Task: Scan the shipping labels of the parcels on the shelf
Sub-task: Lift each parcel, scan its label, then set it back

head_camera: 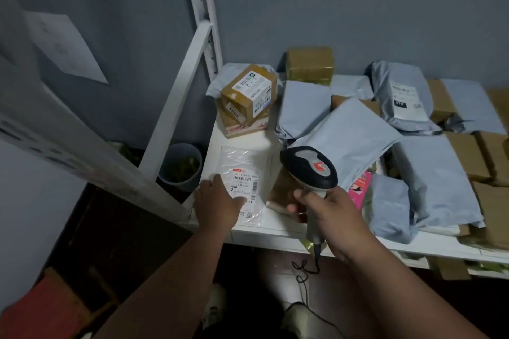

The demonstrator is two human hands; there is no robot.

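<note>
A flat clear plastic parcel (243, 170) lies at the front left of the white shelf (264, 234), its shipping label (243, 183) facing up. My left hand (217, 201) rests flat on its lower left part, fingers straight, covering some of the label. My right hand (327, 217) grips the handle of a grey and black barcode scanner (311, 170). The scanner's head hangs just right of the label and points toward it. Its cable (308, 269) drops below the shelf edge.
Several grey poly mailers (349, 135) and brown cardboard boxes (248, 99) crowd the shelf behind and to the right. A white upright post (205, 8) and a slanted brace (176, 96) stand at the left. A grey bin (180, 165) sits on the floor.
</note>
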